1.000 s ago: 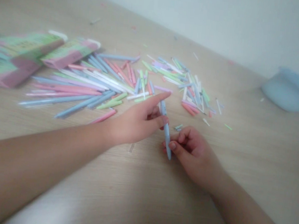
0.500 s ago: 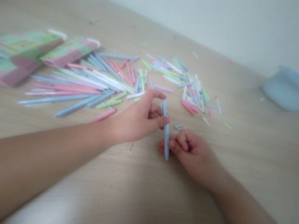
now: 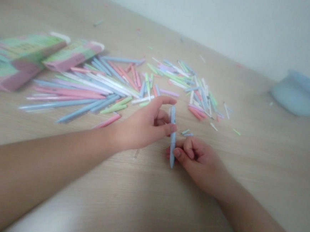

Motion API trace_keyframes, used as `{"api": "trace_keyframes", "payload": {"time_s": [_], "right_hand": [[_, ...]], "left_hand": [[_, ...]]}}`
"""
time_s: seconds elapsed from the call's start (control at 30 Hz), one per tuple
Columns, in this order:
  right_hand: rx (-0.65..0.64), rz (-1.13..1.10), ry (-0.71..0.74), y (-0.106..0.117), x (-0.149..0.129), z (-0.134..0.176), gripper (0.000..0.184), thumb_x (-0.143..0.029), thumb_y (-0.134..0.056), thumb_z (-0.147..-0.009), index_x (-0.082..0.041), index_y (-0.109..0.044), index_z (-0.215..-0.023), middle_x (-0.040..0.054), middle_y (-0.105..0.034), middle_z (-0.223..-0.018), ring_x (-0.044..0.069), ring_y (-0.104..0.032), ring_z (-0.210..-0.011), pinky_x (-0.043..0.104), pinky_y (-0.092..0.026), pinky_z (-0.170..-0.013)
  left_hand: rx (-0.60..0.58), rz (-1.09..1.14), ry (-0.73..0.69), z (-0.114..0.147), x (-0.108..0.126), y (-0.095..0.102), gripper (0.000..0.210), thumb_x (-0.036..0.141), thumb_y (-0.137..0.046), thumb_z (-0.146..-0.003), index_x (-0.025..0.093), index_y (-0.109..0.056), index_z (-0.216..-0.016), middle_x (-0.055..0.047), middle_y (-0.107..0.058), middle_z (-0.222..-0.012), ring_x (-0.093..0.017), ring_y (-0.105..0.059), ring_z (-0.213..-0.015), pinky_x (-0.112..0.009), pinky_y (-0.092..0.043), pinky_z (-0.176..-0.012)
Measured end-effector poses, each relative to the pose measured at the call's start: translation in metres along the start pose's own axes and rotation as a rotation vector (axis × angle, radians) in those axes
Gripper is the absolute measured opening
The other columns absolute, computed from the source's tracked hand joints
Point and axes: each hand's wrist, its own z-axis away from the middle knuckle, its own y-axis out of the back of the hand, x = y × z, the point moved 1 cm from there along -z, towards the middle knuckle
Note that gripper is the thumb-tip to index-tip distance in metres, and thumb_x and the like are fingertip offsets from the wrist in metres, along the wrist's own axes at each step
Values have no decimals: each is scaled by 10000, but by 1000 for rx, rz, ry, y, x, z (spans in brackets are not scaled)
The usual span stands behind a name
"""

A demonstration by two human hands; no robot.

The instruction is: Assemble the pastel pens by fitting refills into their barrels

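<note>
A light blue pen (image 3: pixel 172 146) stands nearly upright between my hands, its tapered end down. My left hand (image 3: pixel 150 124) grips its upper part between thumb and fingers, with the index finger arched over the top end. Lower down, my right hand (image 3: pixel 198 157) pinches the pen near the tapered end with its thumb and fingers, the other fingers curled. Just beyond my right hand lie a few small green and blue pieces (image 3: pixel 186 132). Past my left hand spreads a pile of pastel pen barrels (image 3: pixel 93 86) in blue, pink, white and green.
Shorter pastel pen parts (image 3: pixel 185 75) are heaped at the back middle, with thin pieces scattered around. Pink and green boxes (image 3: pixel 25 55) lie at the left. A light blue bag-like object (image 3: pixel 301 93) sits at the right, near the pale wall (image 3: pixel 232 25).
The pen has turned slightly more upright, its top shifting a little right. The left index finger has lifted and straightened slightly over its top end. Both hands keep their hold.
</note>
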Motion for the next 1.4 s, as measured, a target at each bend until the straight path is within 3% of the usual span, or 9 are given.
{"api": "trace_keyframes", "payload": {"time_s": [0.17, 0.27, 0.37, 0.47, 0.57, 0.73, 0.83, 1.0, 1.4], "right_hand": [[23, 8, 6, -1, 0, 2, 386, -402, -624, -987, -260, -340, -767, 8, -674, -798, 179, -608, -721, 328, -486, -645], [36, -58, -10, -4, 0, 4, 165, -364, -547, -1034, -269, -452, -938, -14, -661, -803, 169, -609, -705, 320, -504, -653], [53, 24, -5, -3, -2, 6, 184, -336, -391, -1092, -294, -492, -1240, -22, -642, -779, 176, -616, -679, 323, -510, -637], [60, 333, 118, 3, -4, 6, 271, -336, -436, -1081, -288, -545, -1324, 55, -704, -1010, 220, -677, -915, 380, -542, -795], [33, 540, 234, 9, -4, 4, 258, -303, -485, -1060, -272, -609, -1283, 91, -705, -1215, 256, -664, -1113, 429, -527, -951], [81, 823, 284, 8, -2, 7, 266, -295, -455, -1063, -231, -647, -1237, 106, -758, -1137, 266, -721, -968, 412, -555, -817], [77, 994, 384, 7, -5, 14, 245, -306, -451, -1062, -230, -683, -1086, 103, -778, -1015, 245, -715, -799, 372, -515, -680], [89, 1146, 547, 18, -10, 20, 234, -278, -477, -1039, -230, -682, -936, 69, -736, -788, 214, -652, -671, 344, -415, -598], [97, 1125, 486, 57, -1, 17, 172, -259, -480, -1013, -237, -596, -888, 39, -661, -756, 208, -627, -670, 333, -406, -602]], "left_hand": [[4, 1, -1, 1, 1, -1, 670, 258, -672, -930, 288, -321, -1501, 51, -617, -794, -109, -600, -699, -235, -462, -655], [24, -13, -1, 1, 1, -1, 698, 258, -687, -915, 300, -325, -1510, 52, -608, -792, -113, -604, -695, -232, -458, -631], [47, -75, 51, 2, 1, -1, 483, 335, -705, -903, 258, -483, -1324, 45, -614, -783, -126, -626, -716, -234, -470, -622], [40, -259, 83, 5, 4, -1, 288, 408, -688, -903, 226, -565, -1089, 44, -603, -731, -127, -597, -653, -240, -445, -579], [5, -563, -108, 8, 11, -4, 136, 320, -631, -916, 206, -646, -987, -23, -651, -893, -157, -623, -782, -293, -483, -693], [-204, -1043, -332, 15, 19, -15, 188, 246, -527, -964, 204, -683, -1060, -80, -699, -1062, -249, -626, -1006, -424, -460, -921], [-254, -1063, -302, 18, 21, -18, 241, 350, -473, -1015, 196, -657, -997, -68, -722, -969, -239, -654, -889, -403, -479, -819], [-160, -1097, -197, 19, 26, -14, 589, 735, -396, -956, 211, -644, -852, -76, -705, -818, -285, -668, -798, -379, -418, -641], [-24, -1034, -1, 12, 27, -8, 527, 590, -377, -992, 215, -628, -719, -51, -651, -683, -199, -554, -629, -327, -202, -556]]}}
